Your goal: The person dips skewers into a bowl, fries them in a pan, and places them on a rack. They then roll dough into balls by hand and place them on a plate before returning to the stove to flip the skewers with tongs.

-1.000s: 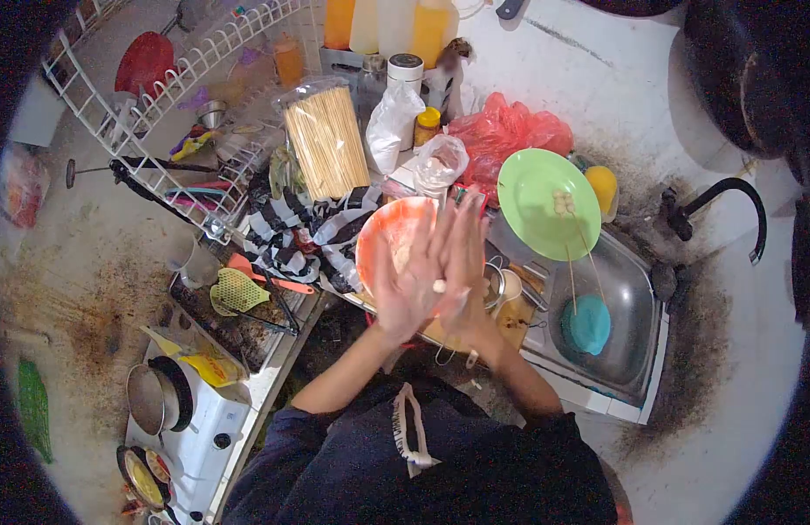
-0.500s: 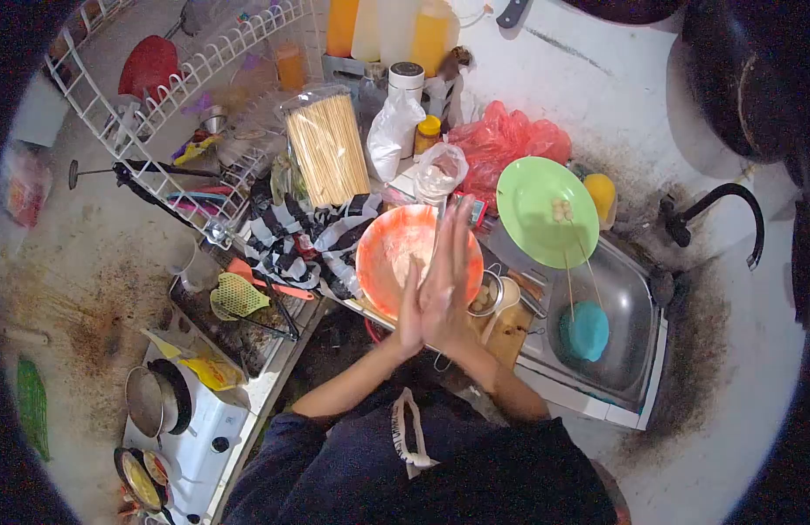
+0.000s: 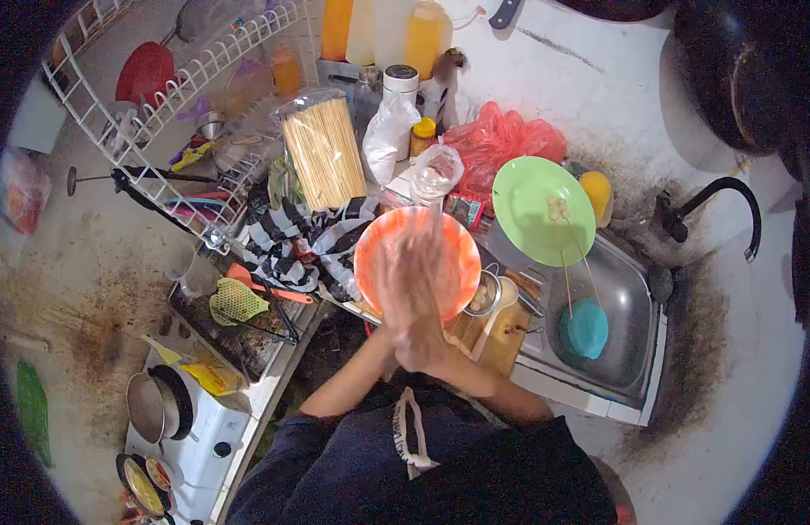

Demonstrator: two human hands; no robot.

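My right hand [image 3: 414, 302] lies palm to palm over my left hand [image 3: 383, 328], above the orange bowl [image 3: 462, 249]. The right hand's fingers point away from me and are smeared by motion. Most of the left hand is hidden under it. Anything between the palms is hidden. Whitish mixture shows inside the bowl around the hands. To the right, a green plate [image 3: 527, 206] holds small pale balls [image 3: 558, 208] on thin skewers [image 3: 567, 280]. Right beside the bowl stands a small round container [image 3: 485, 293] with pale pieces inside, near a light-coloured spoon [image 3: 506, 293].
A steel sink [image 3: 628, 367] with a teal bowl [image 3: 585, 329] and a black faucet [image 3: 729, 188] is on the right. Behind lie a pack of skewers [image 3: 324, 153] and red plastic bags [image 3: 501, 140]. A stove [image 3: 217, 429] with pans stands at lower left.
My hands have shifted a little left and lower, still pressed together. The right hand now covers more of the left, and the fingers are more blurred.
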